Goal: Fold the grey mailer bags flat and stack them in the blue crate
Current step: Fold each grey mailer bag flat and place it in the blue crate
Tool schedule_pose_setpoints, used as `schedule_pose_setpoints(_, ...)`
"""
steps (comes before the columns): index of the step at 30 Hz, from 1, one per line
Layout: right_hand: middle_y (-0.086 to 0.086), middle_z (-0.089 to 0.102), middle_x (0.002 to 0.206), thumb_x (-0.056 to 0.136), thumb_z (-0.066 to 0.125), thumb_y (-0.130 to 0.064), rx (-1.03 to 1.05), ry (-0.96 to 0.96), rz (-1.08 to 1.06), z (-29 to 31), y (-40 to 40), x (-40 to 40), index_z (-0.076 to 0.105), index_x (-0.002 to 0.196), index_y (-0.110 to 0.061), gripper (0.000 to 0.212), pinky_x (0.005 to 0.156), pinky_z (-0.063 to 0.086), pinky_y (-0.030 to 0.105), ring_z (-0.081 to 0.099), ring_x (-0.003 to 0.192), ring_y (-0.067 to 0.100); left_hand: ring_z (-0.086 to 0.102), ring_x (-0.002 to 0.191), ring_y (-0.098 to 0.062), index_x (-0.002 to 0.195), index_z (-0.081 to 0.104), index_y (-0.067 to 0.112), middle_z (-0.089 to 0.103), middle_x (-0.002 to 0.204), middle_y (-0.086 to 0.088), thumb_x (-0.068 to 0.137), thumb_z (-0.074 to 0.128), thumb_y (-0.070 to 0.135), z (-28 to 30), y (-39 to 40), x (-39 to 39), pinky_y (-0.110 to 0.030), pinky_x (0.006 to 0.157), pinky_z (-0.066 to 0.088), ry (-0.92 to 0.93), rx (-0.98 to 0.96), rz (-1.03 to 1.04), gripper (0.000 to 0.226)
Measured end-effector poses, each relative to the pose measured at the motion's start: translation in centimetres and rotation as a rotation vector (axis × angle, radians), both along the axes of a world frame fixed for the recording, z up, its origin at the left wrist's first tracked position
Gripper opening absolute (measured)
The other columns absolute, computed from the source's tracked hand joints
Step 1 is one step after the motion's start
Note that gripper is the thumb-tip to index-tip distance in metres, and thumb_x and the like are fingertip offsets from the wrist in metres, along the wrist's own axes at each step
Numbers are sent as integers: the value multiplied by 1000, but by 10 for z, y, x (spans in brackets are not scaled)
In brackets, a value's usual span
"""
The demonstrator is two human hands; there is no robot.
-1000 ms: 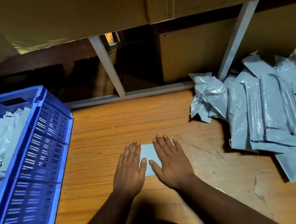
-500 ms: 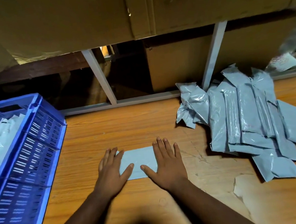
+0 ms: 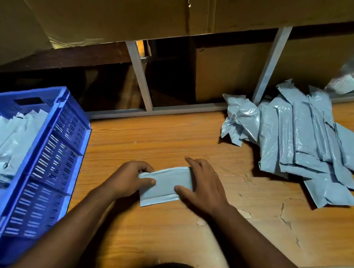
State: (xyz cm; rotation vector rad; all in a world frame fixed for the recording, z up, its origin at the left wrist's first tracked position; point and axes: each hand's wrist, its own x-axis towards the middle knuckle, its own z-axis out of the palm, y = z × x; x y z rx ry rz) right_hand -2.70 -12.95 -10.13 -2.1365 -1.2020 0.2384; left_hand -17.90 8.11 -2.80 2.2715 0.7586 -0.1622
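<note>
Now both hands (image 3: 130, 179) on mailer bag (image 3: 165, 185).

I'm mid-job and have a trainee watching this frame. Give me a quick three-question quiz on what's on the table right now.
1. True or false: the blue crate already holds some folded grey bags.
2. Which hand grips the left end of the folded mailer bag on the wooden table? A) left hand B) right hand C) neither
3. Fill in: the pile of unfolded mailer bags lies on the person's ____ side.

Key: 1 true. 2 A; its fingers curl round that end, while the right hand's thumb and fingers rest at the other end. 3 right.
</note>
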Motion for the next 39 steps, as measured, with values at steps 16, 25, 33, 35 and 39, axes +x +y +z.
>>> schedule_pose_setpoints(16, -9, 76, 95, 95, 66, -25, 518, 263, 11, 176, 202, -166, 74, 107, -23, 14, 73, 55, 35, 71, 86, 9, 59, 120, 1, 143, 48, 30, 62, 130, 8, 94, 74, 24, 142, 181, -177, -17, 104, 43, -800, 234, 246, 56)
schedule_pose_setpoints(25, -13, 75, 102, 89, 54, -11, 291, 82, -51, 208, 314, -237, 73, 120, -17, 36, 84, 53, 27, 67, 91, 0, 43, 143, -30, 154, 40, 11, 43, 158, -12, 92, 75, 33, 59, 299, -262, -39, 117, 33, -312, 185, 514, 75)
schedule_pose_setpoints(33, 11, 71, 128, 99, 55, -26, -11, -62, -113, 206, 346, -243, 68, 133, -10, 40, 96, 51, 36, 64, 120, 30, 50, 134, -24, 143, 48, 23, 62, 131, 0, 83, 71, 53, 36, 249, -209, -56, 123, -3, 72, 585, -136, 71)
schedule_pose_setpoints(35, 9, 71, 129, 98, 56, -30, -28, -74, -119, 202, 348, -247, 67, 135, -13, 43, 95, 50, 34, 63, 121, 29, 60, 114, -27, 112, 55, 23, 68, 105, 1, 77, 73, 55, 28, 241, -200, -52, 120, 10, 78, 642, -130, 51)
schedule_pose_setpoints(39, 6, 72, 128, 98, 57, -36, -6, -92, -140, 200, 346, -250, 68, 135, -14, 44, 92, 50, 31, 65, 120, 25, 59, 102, -25, 91, 47, 28, 70, 94, -1, 86, 68, 53, 27, 238, -197, -43, 111, 23, 105, 713, -169, 34)
